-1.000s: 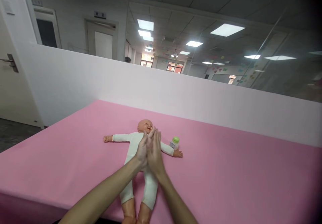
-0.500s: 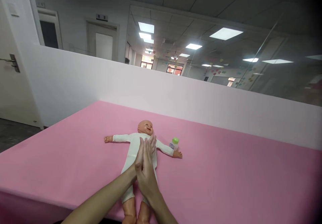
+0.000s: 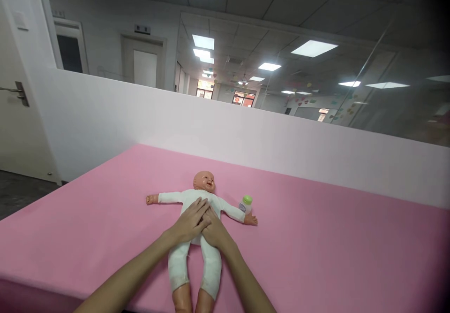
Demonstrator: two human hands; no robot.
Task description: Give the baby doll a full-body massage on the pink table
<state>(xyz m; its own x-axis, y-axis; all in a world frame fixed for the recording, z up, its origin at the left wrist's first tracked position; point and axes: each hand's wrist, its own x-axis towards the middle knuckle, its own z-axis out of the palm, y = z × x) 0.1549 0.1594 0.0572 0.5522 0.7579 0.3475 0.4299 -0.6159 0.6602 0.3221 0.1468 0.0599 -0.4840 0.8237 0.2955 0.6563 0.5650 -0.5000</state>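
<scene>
A baby doll [image 3: 212, 266] in a white suit lies on its back with its arms spread and its head toward the wall. Palm down on its chest and belly rests my left hand [image 3: 190, 220], fingers stretched out. My right hand [image 3: 213, 228] lies flat on the doll's torso too, and the fingertips of both hands meet and partly overlap. Neither hand is gripping anything. Beside the doll's outstretched arm on the right stands a small clear bottle [image 3: 246, 205] with a green cap and a printed label.
The doll lies on a pink padded table [image 3: 316, 238]. A low white wall [image 3: 246, 134] with glass above runs along its far side. At the far left is a door [image 3: 21, 130] with a metal handle.
My hands were pressed palm to palm above the doll. Now they have come apart and turned down flat onto its torso. The doll and the bottle stay in place.
</scene>
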